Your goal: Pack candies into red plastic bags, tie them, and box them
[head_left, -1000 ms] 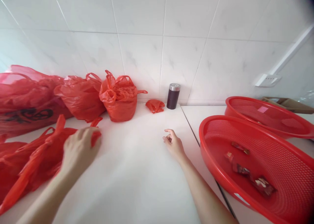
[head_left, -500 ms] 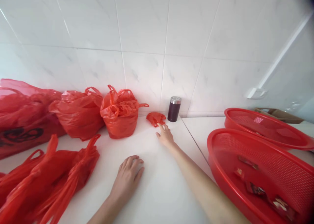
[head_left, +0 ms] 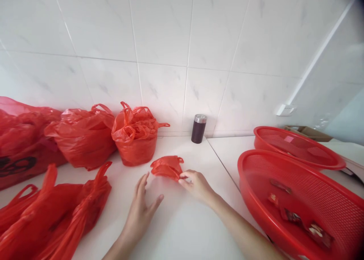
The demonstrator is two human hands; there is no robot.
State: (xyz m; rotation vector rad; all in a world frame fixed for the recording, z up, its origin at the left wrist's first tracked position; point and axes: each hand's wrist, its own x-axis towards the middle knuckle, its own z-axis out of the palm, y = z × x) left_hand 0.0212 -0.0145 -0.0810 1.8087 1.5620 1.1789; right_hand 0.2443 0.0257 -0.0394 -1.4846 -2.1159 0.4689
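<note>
Head view: right hand (head_left: 197, 184) is pinching small red plastic bag (head_left: 167, 167) by its edge, apparently for control; left hand (head_left: 139, 210) is waiting, fingers apart.

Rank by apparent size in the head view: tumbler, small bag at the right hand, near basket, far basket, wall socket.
1. Near basket, cut off by the frame
2. Far basket
3. Small bag
4. Tumbler
5. Wall socket

Apparent size only; nearness enlarges the near basket.

My right hand (head_left: 196, 183) pinches, thumb against fingertips; my left hand (head_left: 142, 210) is open, fingers spread, thumb apart.
</note>
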